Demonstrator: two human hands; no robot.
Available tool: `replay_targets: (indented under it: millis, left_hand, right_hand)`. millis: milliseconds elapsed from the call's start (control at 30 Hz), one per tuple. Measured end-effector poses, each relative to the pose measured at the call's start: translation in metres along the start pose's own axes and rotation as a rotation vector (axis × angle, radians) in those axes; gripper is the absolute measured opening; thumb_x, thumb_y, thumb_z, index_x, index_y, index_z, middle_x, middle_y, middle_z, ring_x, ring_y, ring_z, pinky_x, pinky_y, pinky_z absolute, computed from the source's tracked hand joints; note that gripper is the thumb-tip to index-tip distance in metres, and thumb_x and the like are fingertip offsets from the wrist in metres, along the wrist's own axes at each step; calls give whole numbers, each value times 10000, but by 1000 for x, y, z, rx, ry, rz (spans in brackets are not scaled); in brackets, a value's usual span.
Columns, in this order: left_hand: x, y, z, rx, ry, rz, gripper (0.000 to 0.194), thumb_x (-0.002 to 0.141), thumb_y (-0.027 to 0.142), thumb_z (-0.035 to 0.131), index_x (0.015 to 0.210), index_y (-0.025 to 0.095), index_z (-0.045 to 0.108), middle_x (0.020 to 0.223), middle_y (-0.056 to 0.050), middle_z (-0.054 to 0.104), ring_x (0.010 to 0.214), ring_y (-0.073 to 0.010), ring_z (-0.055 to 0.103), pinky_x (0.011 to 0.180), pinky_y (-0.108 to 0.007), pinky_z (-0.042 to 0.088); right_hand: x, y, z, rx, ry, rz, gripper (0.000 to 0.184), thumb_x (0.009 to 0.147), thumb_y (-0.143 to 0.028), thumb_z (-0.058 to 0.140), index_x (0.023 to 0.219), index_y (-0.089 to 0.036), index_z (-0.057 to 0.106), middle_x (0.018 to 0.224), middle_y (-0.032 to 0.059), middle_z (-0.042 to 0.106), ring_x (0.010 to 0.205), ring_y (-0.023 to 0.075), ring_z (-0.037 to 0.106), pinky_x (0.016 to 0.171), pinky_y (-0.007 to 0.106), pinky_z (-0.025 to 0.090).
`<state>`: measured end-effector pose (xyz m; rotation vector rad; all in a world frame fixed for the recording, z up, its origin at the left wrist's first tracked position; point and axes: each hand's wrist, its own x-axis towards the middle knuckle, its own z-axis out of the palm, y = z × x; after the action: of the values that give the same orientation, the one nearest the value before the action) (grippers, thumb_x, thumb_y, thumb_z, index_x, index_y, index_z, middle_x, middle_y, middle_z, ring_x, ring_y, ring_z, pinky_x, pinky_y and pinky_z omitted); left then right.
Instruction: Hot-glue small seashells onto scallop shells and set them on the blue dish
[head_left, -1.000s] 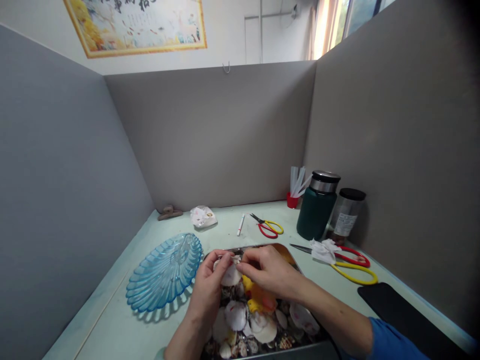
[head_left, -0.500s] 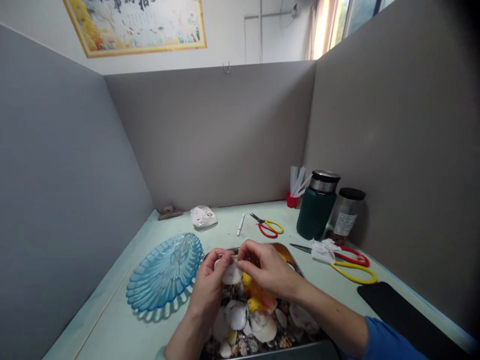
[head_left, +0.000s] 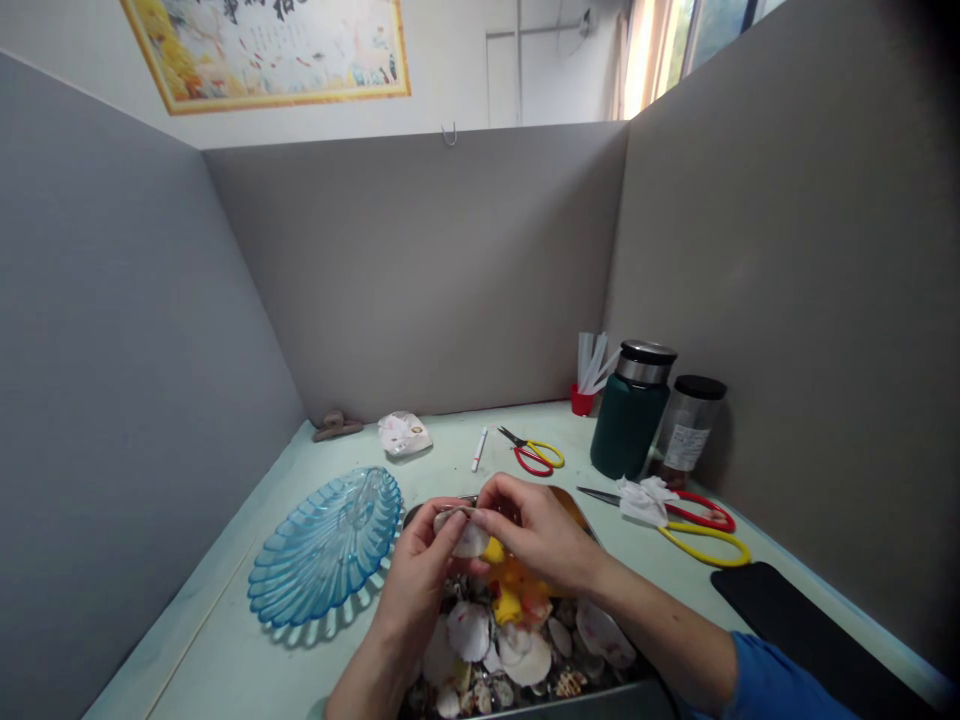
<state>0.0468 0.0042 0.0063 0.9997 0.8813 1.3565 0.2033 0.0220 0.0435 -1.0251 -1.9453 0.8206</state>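
Note:
Both my hands are over the metal tray (head_left: 568, 503) of shells. Between them is a white seashell (head_left: 470, 541), its upper edge pinched by the fingers. My left hand (head_left: 426, 548) is closed on the left side of this shell, thumb on top and some fingertips beneath it. My right hand (head_left: 534, 530) grips the right edge with thumb and fingers. Below lie a ribbed white scallop shell (head_left: 469, 632), a smooth pale shell (head_left: 528, 660), small yellow and orange pieces (head_left: 508, 604) and many little shells. My hands and forearms hide part of the tray.
Left of the tray stands a blue shell-shaped dish (head_left: 326, 550). Behind are crumpled white packaging (head_left: 405, 435), a white stick (head_left: 479, 450) and small scissors (head_left: 534, 452). At right: a green flask (head_left: 630, 415), a jar (head_left: 691, 430), large scissors (head_left: 705, 535) and a black phone-like slab (head_left: 795, 620).
The shell has tipped between my fingers, and left-hand fingertips now show under its lower edge. Both hands stay over the tray; the whole view has shifted slightly.

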Motion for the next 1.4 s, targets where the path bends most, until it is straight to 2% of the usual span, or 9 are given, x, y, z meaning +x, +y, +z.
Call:
replay_targets:
  millis: [167, 333, 467, 600, 700, 800, 933, 1233, 1400]
  left_hand:
    - [-1, 0, 1, 33, -20, 41, 236, 770, 369, 662, 904, 176, 639, 815, -16, 623, 667, -139, 588, 539, -249, 545]
    - [-2, 1, 0, 80, -41, 29, 219, 787, 376, 638, 850, 169, 604, 733, 7, 624, 443, -98, 567, 416, -222, 483]
    - [-2, 0, -1, 70, -53, 25, 228, 769, 383, 655, 821, 168, 602, 687, 15, 618, 406, -95, 557, 380, -209, 453]
    - [-1, -1, -1, 54, -23, 10, 262, 750, 406, 668, 856, 171, 619, 737, 3, 633, 450, -104, 574, 409, -225, 481]
    - [-1, 1, 0, 17, -15, -21, 295, 737, 411, 681, 899, 171, 626, 806, -18, 644, 510, -113, 590, 465, -242, 509]
    - [-1, 3, 0, -17, -5, -13, 289, 728, 381, 700, 907, 166, 625, 868, -39, 637, 619, -126, 591, 510, -239, 522]
    - [-1, 3, -1, -8, -11, 11, 280, 735, 335, 705, 929, 158, 610, 893, -54, 622, 714, -148, 570, 551, -257, 538]
    - [-1, 2, -1, 32, -10, 25, 256, 761, 343, 678, 909, 147, 608, 868, -52, 604, 703, -147, 548, 524, -254, 528]
    - [-1, 1, -2, 23, -25, 16, 274, 765, 358, 672, 918, 141, 605, 836, -44, 607, 671, -137, 543, 513, -254, 528]
  right_hand:
    - [0, 0, 2, -2, 25, -17, 133, 855, -264, 532, 767, -170, 567, 673, -28, 546, 606, 106, 471, 547, 204, 334]
    - [-2, -3, 1, 10, 4, -18, 121, 842, -237, 541, 746, -168, 568, 660, -29, 538, 597, 103, 461, 537, 198, 329]
    - [-3, -5, 2, 3, 6, -4, 118, 820, -215, 560, 713, -167, 561, 631, -37, 528, 582, 100, 458, 536, 200, 328]
    - [-1, -2, 3, -27, 47, -9, 139, 842, -241, 548, 724, -170, 571, 647, -31, 549, 597, 107, 474, 553, 207, 335]
    - [1, 2, 2, 0, 12, -14, 127, 834, -278, 581, 759, -175, 586, 673, -33, 567, 616, 107, 486, 562, 203, 340]
    - [1, 3, 0, -2, -5, 9, 107, 790, -276, 639, 790, -178, 596, 686, -34, 581, 616, 106, 492, 551, 198, 331]
    - [1, 1, -2, -87, 23, 41, 108, 812, -265, 605, 753, -175, 597, 631, -36, 564, 576, 103, 481, 537, 201, 313]
    - [2, 5, -1, -158, 4, -10, 199, 845, -333, 576, 720, -178, 582, 633, -37, 555, 583, 101, 468, 526, 200, 288]
    - [2, 3, -1, -184, 21, -46, 227, 878, -284, 519, 686, -171, 560, 595, -40, 511, 570, 99, 440, 528, 201, 273]
